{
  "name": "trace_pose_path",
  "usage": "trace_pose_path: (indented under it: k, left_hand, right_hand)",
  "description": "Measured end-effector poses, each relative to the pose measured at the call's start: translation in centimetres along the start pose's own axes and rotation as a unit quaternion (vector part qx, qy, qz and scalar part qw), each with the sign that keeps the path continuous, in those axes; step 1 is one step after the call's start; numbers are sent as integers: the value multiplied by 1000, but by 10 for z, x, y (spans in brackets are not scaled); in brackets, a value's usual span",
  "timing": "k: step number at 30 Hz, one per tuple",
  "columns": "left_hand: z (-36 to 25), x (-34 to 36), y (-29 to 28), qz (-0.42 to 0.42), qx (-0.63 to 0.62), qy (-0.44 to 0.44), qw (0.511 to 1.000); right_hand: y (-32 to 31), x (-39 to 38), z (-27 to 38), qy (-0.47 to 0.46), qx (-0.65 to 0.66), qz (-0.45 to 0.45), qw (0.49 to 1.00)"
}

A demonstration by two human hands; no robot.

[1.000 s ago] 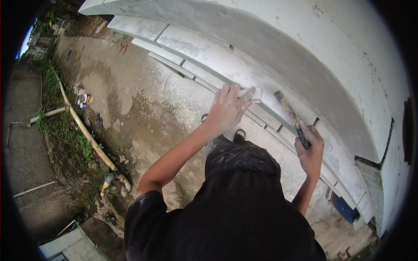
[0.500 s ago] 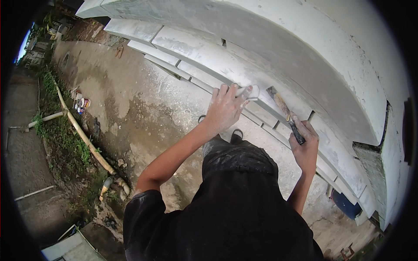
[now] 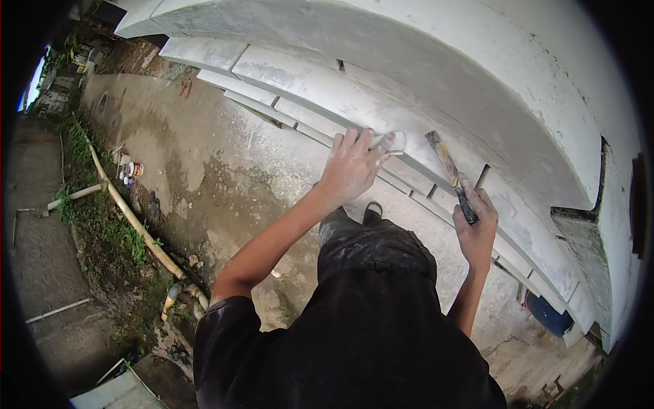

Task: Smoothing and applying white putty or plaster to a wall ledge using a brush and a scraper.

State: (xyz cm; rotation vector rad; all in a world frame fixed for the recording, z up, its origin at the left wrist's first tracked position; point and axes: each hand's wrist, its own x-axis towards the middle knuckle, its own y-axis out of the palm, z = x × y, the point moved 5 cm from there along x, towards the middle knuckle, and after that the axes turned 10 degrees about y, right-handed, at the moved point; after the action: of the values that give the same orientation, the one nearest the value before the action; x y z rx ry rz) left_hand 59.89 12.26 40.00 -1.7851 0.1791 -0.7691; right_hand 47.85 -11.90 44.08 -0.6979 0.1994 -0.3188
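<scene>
My left hand (image 3: 349, 167), dusted with white powder, is closed on a flat white piece (image 3: 394, 142) whose exact kind I cannot make out. That piece is at the front edge of a long pale ledge (image 3: 300, 76); I cannot tell whether it touches. Wrapped round the black handle of a putty knife (image 3: 449, 167) is my right hand (image 3: 477, 225). The knife's stained blade points up and to the left, over the ledge's smeared surface. Part of the handle is hidden by the right fingers.
A thick grey-white slab (image 3: 381, 41) overhangs the ledge, with narrower slats (image 3: 320, 121) below. Small paint tubs (image 3: 135, 169) stand on the concrete floor (image 3: 177, 157) at left, near a long bamboo pole (image 3: 133, 218). A dark blue round container (image 3: 547, 315) sits under the ledges at right.
The view has shifted slightly. Both hands keep their holds, and the putty knife's blade is a little farther from the white piece.
</scene>
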Motion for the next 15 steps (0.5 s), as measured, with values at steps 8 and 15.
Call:
trace_pose_path:
  k: [8, 15]
  left_hand:
    - [2, 5, 13, -1, -38, -4, 999]
    - [35, 11, 4, -14, 31, -85, 996]
  right_hand:
    - [-1, 2, 11, -70, -2, -62, 996]
    - [-10, -11, -2, -70, 21, -126, 989]
